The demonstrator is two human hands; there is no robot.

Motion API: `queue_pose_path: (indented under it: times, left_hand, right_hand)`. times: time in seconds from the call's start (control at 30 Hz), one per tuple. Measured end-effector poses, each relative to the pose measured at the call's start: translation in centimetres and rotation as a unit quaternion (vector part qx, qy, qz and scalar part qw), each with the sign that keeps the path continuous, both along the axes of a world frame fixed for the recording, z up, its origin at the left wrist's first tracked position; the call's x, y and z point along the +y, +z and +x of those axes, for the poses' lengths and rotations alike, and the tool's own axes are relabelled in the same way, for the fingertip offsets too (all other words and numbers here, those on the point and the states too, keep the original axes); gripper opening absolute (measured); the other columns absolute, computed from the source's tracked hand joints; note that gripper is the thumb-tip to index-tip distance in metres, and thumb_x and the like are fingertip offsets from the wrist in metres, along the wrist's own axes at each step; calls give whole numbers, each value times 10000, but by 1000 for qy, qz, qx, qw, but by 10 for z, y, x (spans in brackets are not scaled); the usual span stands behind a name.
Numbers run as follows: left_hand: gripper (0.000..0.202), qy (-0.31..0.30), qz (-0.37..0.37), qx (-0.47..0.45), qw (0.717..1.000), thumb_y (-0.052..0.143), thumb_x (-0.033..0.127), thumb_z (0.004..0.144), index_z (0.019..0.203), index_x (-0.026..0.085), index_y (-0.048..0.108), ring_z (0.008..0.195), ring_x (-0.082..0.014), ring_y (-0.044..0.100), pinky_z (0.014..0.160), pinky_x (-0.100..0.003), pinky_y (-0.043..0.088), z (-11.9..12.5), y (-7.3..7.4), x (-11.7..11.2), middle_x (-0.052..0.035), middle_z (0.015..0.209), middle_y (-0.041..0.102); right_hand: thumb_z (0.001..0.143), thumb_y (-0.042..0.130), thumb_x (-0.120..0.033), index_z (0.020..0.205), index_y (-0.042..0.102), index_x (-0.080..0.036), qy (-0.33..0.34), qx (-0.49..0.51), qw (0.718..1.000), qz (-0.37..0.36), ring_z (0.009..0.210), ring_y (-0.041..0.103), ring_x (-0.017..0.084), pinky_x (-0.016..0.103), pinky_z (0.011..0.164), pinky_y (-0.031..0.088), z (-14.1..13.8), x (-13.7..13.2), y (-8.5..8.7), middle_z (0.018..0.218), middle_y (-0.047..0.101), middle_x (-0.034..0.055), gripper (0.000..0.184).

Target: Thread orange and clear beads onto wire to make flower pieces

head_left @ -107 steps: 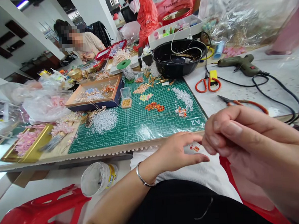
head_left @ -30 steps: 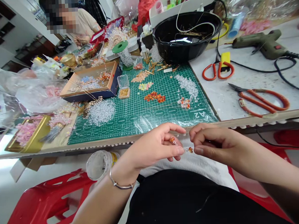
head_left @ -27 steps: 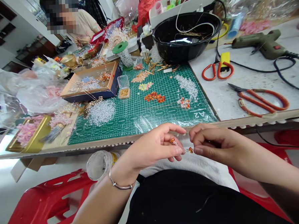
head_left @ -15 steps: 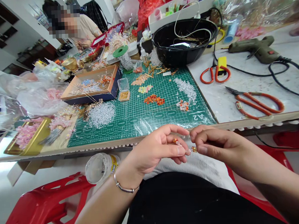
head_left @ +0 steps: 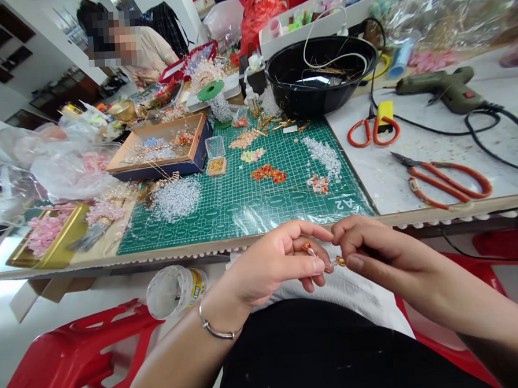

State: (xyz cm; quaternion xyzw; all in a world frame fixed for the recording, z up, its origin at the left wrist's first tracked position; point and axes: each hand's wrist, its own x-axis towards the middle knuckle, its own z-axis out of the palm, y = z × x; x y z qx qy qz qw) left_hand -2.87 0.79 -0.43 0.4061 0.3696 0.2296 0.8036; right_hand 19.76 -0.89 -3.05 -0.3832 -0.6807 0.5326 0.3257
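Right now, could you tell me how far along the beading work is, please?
Done: several beaded sprigs lie in the brown box. In hand: the left hand and right hand pinch a small orange beaded piece between them, over the lap. Left: heaps of loose orange beads and clear beads sit unused on the green mat, so it looks far from finished.

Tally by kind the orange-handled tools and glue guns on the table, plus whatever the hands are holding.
Orange-handled scissors: 1
Orange-handled pliers: 1
Green glue gun: 1
Beaded wire piece, pinched between left hand and right hand: 1
Total: 4
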Motion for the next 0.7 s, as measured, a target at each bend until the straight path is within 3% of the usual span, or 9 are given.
queue_pose_path:
  times: [0.37, 0.7]
  left_hand:
    - [396, 2, -12, -4, 1000, 807, 221, 794, 1135, 174, 611, 694, -109, 649, 585, -202, 535, 2, 1, -3, -19, 842, 658]
    - [380, 14, -13, -15, 1000, 797, 227, 802, 1125, 168, 606, 634, -95, 634, 556, -195, 521, 4, 1, -5, -11, 806, 656]
  right_hand:
    - [988, 545, -273, 846, 574, -273, 1, -59, 995, 84, 1046, 565, 200, 315, 876, 441, 4, -3, 9, 1025, 585, 19, 145]
    - [995, 542, -322, 802, 574, -261, 11, -60, 995, 81, 941, 596, 190, 310, 817, 477, 5, 0, 15, 973, 613, 18, 206]
